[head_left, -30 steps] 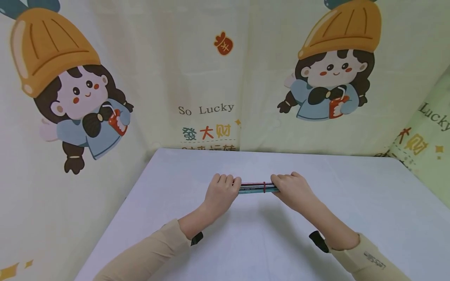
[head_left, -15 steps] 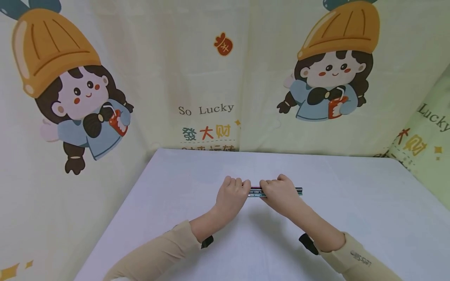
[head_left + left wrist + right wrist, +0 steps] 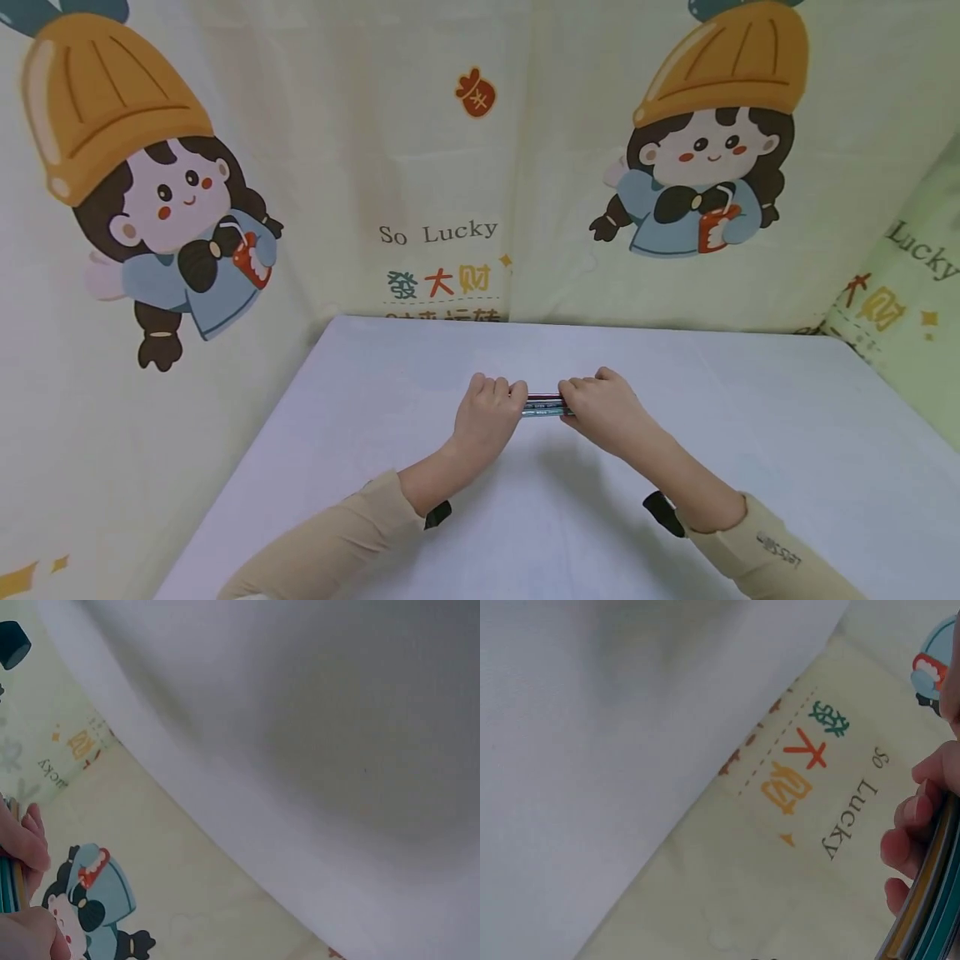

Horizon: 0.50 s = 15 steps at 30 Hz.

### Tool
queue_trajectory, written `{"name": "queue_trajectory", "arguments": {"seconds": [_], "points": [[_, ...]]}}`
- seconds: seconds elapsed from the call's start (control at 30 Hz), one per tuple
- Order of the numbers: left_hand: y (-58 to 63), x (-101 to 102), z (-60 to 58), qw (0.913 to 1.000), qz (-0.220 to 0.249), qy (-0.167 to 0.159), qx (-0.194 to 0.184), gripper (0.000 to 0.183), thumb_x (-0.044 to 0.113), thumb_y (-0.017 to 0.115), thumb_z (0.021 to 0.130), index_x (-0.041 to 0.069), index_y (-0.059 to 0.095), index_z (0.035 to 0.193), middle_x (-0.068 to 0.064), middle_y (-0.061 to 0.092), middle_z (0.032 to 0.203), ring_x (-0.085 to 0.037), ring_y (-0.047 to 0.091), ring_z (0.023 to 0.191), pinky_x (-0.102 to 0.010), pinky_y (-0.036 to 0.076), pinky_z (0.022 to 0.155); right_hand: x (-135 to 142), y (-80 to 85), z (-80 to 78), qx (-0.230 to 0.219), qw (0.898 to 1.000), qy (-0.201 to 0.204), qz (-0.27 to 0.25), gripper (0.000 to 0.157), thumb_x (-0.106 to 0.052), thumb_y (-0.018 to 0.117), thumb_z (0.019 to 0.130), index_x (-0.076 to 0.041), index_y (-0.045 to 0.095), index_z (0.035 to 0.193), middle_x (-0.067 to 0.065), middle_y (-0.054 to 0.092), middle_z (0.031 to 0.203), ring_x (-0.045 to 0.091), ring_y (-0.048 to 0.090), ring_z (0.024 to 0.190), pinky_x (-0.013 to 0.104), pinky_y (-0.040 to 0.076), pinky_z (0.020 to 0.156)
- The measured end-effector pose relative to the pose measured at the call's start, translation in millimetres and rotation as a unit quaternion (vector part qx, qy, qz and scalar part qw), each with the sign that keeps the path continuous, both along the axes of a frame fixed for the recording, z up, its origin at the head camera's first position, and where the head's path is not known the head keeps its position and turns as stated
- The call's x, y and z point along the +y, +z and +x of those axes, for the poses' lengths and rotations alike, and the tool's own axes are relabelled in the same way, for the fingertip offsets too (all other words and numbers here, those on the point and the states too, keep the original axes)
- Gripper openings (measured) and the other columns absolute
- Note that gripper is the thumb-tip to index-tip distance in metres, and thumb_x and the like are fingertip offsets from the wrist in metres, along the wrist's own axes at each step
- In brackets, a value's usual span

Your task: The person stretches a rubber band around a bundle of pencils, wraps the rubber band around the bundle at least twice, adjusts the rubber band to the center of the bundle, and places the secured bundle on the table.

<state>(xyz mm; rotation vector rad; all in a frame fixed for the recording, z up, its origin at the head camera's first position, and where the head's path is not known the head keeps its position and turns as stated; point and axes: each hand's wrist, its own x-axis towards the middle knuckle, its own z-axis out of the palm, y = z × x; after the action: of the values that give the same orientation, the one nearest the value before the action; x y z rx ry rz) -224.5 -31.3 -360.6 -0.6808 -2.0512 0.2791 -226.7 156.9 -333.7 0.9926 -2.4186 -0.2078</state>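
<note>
A bundle of slim, shiny pencils is held level above the white table in the head view. My left hand grips its left part with curled fingers, and my right hand grips its right part. Only a short stretch shows between the two hands; both ends are covered. At the left edge of the left wrist view, teal and tan pencils pass between fingers. The right wrist view has fingers curled beside yellow, dark and teal pencils at its lower right.
The white-covered table lies beneath both hands. A cream curtain printed with cartoon figures and lettering hangs behind it and along the sides. Beige sleeves and dark wrist-worn devices are on the forearms.
Hands came closer together, then parted slightly. The red band seen between them earlier is out of sight. The pencil ends that stuck out right of my right hand are now hidden.
</note>
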Motion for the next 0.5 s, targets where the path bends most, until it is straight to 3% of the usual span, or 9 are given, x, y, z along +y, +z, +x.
{"name": "queue_trajectory", "arguments": {"seconds": [0.13, 0.27, 0.5], "points": [[-0.8, 7, 1.6, 0.9999, 0.004, 0.002, 0.01, 0.025, 0.014, 0.073, 0.072, 0.014, 0.05, 0.063, 0.001, 0.053, 0.051, -0.01, 0.05, 0.047, -0.025, 0.032, 0.056, -7, -1.4, 0.6, 0.003, 1.0, 0.005, -0.008, 0.037, -0.023, 0.077, 0.067, -0.012, 0.041, 0.062, -0.007, 0.044, 0.05, 0.005, 0.034, 0.043, 0.022, 0.025, 0.05], [1.0, 12, 1.7, 0.9999, -0.001, -0.005, 0.014, 0.025, 0.012, 0.071, 0.073, 0.015, 0.049, 0.062, 0.002, 0.049, 0.049, -0.009, 0.046, 0.047, -0.024, 0.031, 0.056, -11, -0.4, 1.6, -0.022, 0.999, 0.01, -0.021, 0.036, -0.023, 0.076, 0.069, -0.014, 0.041, 0.063, -0.009, 0.041, 0.05, 0.004, 0.029, 0.043, 0.02, 0.021, 0.048], [2.0, 0, 0.1, 0.9997, -0.013, 0.018, -0.01, 0.026, 0.014, 0.074, 0.072, 0.013, 0.049, 0.063, 0.0, 0.053, 0.051, -0.011, 0.049, 0.049, -0.025, 0.032, 0.056, 9, 5.2, -0.4, -0.065, 0.996, -0.03, -0.06, 0.032, -0.027, 0.079, 0.066, -0.014, 0.052, 0.078, -0.01, 0.054, 0.066, 0.005, 0.046, 0.053, 0.026, 0.037, 0.057]]}}
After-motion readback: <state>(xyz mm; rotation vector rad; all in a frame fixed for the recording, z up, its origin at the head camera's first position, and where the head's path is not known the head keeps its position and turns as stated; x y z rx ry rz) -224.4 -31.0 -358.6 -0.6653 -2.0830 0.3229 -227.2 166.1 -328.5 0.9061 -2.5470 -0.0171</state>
